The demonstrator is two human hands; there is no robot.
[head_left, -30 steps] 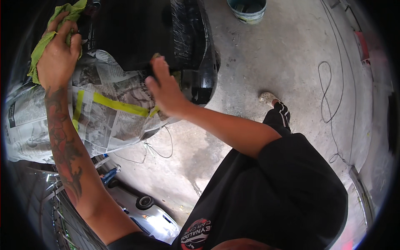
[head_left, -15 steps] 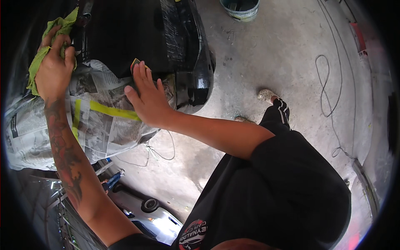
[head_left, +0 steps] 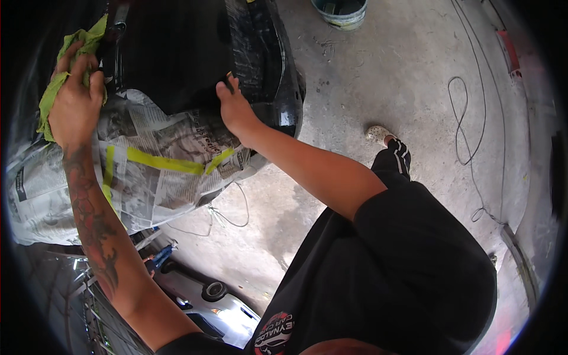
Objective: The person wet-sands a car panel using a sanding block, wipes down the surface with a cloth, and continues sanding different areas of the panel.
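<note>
My left hand point(head_left: 76, 106) rests on the car at the far left, its fingers bent over a crumpled green cloth point(head_left: 89, 38) that sticks out on both sides. My right hand point(head_left: 238, 115) is at the right part of a glossy black car panel point(head_left: 171, 59), just above its papered edge. Under its fingers is a small flat pad, mostly hidden; only a sliver of an orange edge point(head_left: 229, 74) shows at the fingertips. Newspaper masking point(head_left: 154, 189) covers the near side of the car, held with yellow-green tape point(head_left: 165, 161).
A bucket point(head_left: 346, 22) stands on the concrete floor at the top. A thin cable point(head_left: 484, 118) loops along the floor to the right. Below the papered car lie a wire point(head_left: 242, 219) and a parked light-coloured car point(head_left: 207, 296). Someone in blue point(head_left: 160, 257) is beside it.
My right hand has slid right and a little upward across the black panel with the pad, uncovering more tape and newspaper. My left hand and the green cloth have barely moved.
</note>
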